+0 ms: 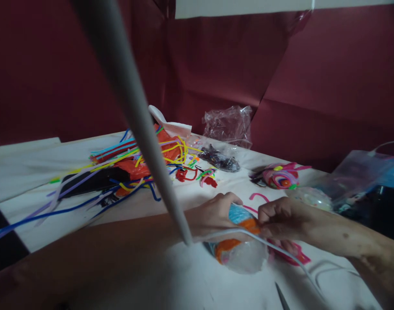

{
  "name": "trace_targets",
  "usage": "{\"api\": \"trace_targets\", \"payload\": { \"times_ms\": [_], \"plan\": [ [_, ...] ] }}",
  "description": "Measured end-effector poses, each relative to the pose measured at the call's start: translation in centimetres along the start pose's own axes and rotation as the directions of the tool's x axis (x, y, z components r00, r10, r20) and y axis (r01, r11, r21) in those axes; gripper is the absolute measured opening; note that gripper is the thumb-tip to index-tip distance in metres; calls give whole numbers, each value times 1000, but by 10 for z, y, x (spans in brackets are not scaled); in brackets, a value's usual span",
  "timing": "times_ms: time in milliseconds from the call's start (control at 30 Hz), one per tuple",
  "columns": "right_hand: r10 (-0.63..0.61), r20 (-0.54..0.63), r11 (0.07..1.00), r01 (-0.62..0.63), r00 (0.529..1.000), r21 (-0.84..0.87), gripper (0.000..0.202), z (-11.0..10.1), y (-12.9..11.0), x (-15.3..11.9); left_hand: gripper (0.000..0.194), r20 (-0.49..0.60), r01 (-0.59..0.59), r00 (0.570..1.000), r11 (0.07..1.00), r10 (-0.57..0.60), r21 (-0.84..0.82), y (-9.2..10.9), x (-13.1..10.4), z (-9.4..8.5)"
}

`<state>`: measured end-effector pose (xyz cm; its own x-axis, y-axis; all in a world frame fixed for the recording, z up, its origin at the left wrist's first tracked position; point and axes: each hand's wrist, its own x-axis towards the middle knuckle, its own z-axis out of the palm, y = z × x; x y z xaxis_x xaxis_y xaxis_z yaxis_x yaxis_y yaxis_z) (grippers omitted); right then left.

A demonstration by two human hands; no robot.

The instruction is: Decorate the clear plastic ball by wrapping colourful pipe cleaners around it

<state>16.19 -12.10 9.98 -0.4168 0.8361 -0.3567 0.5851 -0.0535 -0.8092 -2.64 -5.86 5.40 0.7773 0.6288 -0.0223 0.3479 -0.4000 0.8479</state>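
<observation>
A rounded object (238, 214) wrapped in light blue and orange, with a translucent whitish end, lies on the white table at the lower middle. My left hand (216, 215) is wrapped round its left and upper side. At its right side my right hand (277, 219) has its fingers closed against the orange band; whatever is pinched there is too small to name. Pink material (295, 255) shows under and beside my right hand, and a pink strip (259, 196) curls above it. A white cable (281, 249) crosses in front of both hands.
Colourful pipe cleaners (119, 157) pile up at the left on the white table (184, 275). Behind are clear plastic bags (229, 127). A pink coiled figure (282, 176) sits at the right. A grey pole (132, 99) crosses the view; a pointed metal tip (281, 296) shows at the bottom.
</observation>
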Motion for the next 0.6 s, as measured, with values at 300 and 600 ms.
{"api": "trace_targets", "payload": {
  "times_ms": [300, 600],
  "plan": [
    [-109, -92, 994, 111, 990, 17, 60, 4, 13, 1, 63, 10, -33, 999, 998, 32, 62, 6, -7, 0],
    [-133, -53, 990, 135, 990, 27, 56, 3, 13, 7, 54, 11, 12, 1000, 995, -13, 101, 13, -14, -1]
  ]
}}
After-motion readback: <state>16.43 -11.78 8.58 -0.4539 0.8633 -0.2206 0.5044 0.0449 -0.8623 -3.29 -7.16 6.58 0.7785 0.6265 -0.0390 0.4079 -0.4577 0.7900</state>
